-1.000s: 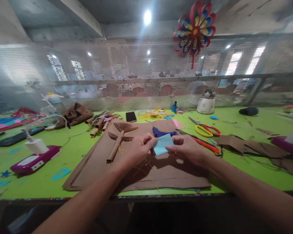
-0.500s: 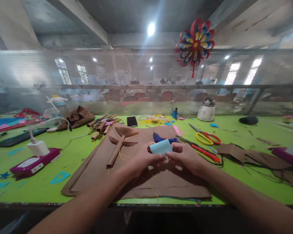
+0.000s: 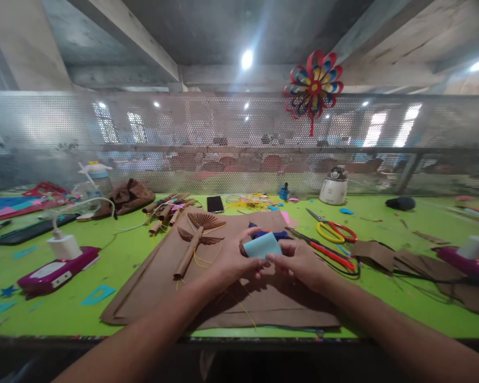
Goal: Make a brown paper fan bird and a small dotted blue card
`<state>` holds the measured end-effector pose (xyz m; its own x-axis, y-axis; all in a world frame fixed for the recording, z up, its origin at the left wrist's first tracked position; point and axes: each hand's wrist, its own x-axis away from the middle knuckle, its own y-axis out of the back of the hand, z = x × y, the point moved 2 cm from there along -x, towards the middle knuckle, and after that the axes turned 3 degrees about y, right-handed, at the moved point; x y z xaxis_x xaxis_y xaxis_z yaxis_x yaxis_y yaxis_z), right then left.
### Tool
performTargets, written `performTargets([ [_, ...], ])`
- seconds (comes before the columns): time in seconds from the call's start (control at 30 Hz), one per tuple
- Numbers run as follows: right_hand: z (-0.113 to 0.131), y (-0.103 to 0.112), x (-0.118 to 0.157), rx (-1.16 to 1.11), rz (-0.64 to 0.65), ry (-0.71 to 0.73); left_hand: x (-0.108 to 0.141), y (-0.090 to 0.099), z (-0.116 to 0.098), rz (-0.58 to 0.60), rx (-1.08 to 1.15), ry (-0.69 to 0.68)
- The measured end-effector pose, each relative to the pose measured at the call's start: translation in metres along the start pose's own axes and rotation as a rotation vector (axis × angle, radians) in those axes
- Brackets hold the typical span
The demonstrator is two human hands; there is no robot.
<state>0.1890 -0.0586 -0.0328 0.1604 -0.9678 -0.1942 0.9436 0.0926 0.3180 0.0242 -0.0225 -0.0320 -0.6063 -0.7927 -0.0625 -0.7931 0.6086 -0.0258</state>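
Note:
A light blue piece of paper (image 3: 262, 246) is held between my two hands above a stack of brown paper (image 3: 143, 298). My left hand (image 3: 235, 258) grips its left side, and my right hand (image 3: 299, 259) pinches its lower right corner with thumb and fingers. Behind the blue paper lies a dark blue tool (image 3: 277, 234), partly hidden. To the left on the brown paper rests a rolled brown paper piece (image 3: 189, 252) with pleated fans and yellow string.
Red-handled scissors (image 3: 335, 259) and yellow-and-red scissors (image 3: 330, 232) lie right of the stack. A purple power strip (image 3: 58, 271) sits left. Rolled brown pieces (image 3: 165, 211), a phone (image 3: 214, 204) and a white bottle (image 3: 333, 186) stand or lie farther back.
The view has tipped up slightly, so the scene sits a little lower. The blue paper has tilted, its right end now higher; both hands still hold it.

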Motion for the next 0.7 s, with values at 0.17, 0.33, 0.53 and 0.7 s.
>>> performTargets([
  [0.17, -0.005, 0.002, -0.002, -0.128, -0.004, -0.038, -0.001, 0.003, 0.002, -0.015, 0.03, 0.045],
  [0.33, -0.007, 0.002, -0.004, -0.198, -0.007, -0.04, 0.001, 0.006, -0.001, -0.066, 0.008, 0.038],
  [0.53, -0.006, 0.001, -0.002, -0.09, 0.07, -0.021, 0.001, 0.005, 0.005, 0.035, -0.064, 0.084],
  [0.7, -0.018, 0.002, -0.008, -0.189, -0.002, -0.032, 0.001, 0.005, 0.005, 0.09, -0.12, 0.06],
])
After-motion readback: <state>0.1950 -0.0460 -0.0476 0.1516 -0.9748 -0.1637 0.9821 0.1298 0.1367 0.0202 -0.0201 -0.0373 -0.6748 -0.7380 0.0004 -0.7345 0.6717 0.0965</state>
